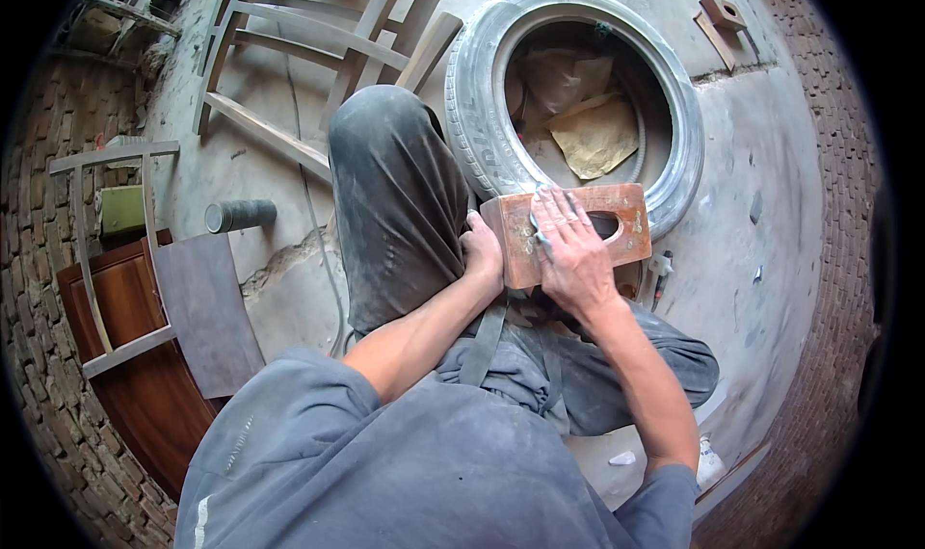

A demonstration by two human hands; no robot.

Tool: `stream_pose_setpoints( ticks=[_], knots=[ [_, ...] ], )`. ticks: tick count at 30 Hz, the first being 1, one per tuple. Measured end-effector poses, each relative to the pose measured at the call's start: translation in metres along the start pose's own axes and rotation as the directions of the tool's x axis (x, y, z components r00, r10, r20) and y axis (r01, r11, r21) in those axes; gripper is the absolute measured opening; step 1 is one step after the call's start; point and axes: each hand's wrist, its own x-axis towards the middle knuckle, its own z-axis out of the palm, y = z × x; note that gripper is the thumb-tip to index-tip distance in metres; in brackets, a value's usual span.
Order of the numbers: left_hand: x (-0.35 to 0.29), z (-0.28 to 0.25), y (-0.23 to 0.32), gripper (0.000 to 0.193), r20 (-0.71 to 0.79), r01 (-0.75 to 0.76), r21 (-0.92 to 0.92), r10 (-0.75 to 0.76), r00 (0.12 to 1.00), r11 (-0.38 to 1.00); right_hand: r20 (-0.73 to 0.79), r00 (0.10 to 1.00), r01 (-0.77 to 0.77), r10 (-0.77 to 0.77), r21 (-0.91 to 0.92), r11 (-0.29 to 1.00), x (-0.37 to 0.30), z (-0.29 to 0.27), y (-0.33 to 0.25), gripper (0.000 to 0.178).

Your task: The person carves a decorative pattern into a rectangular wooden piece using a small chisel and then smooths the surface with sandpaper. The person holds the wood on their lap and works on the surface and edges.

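Observation:
A reddish-brown wooden box (631, 223) with an oval hole in its face rests across my lap, against the near rim of a tire. My left hand (483, 252) grips the box's left end, thumb up along its edge. Flat across the face, just left of the hole, lies my right hand (570, 241) with its fingers stretched out. A thin pale-blue edge shows beside those fingers; what it belongs to is hidden beneath them. The dusty tire (479, 116) lies on its side in front of me, with a tan paper sheet (599, 137) and a crumpled bag (564, 77) inside its ring.
Wooden chair frames (318, 29) lie on the floor ahead and left. A grey cylinder (241, 215), a bare frame (146, 202) and a dark wooden panel (145, 385) are at my left. Another small holed box (723, 13) sits far right. Brick walls (838, 164) border the space.

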Motion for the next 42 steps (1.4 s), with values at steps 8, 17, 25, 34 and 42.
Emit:
stream_pose_setpoints(
  ticks=[8, 17, 25, 34, 42],
  knots=[
    [-0.014, 0.004, 0.007, 0.072, -0.033, 0.016, 0.064, -0.014, 0.999, 0.998, 0.034, 0.997, -0.062, 0.063, -0.009, 0.998, -0.002, -0.007, 0.021, 0.059],
    [-0.015, 0.001, 0.011, 0.068, 0.139, 0.06, -0.042, -0.053, 0.989, 0.997, -0.022, 0.999, -0.023, 0.024, 0.011, 1.0, 0.0, 0.005, 0.013, 0.059],
    [-0.031, 0.01, 0.02, 0.071, 0.116, 0.032, -0.15, -0.014, 0.993, 0.988, -0.018, 0.997, -0.069, 0.069, -0.006, 0.998, -0.001, -0.006, 0.014, 0.057],
    [-0.031, 0.007, 0.02, 0.086, 0.007, 0.026, -0.075, -0.026, 1.0, 0.997, 0.018, 1.0, -0.015, 0.015, 0.002, 1.0, -0.005, -0.004, 0.01, 0.058],
    [-0.009, -0.003, 0.002, 0.09, 0.019, -0.002, -0.016, 0.002, 1.0, 1.0, 0.042, 0.999, -0.009, 0.006, 0.082, 0.997, -0.016, -0.005, -0.004, 0.065]
  ],
)
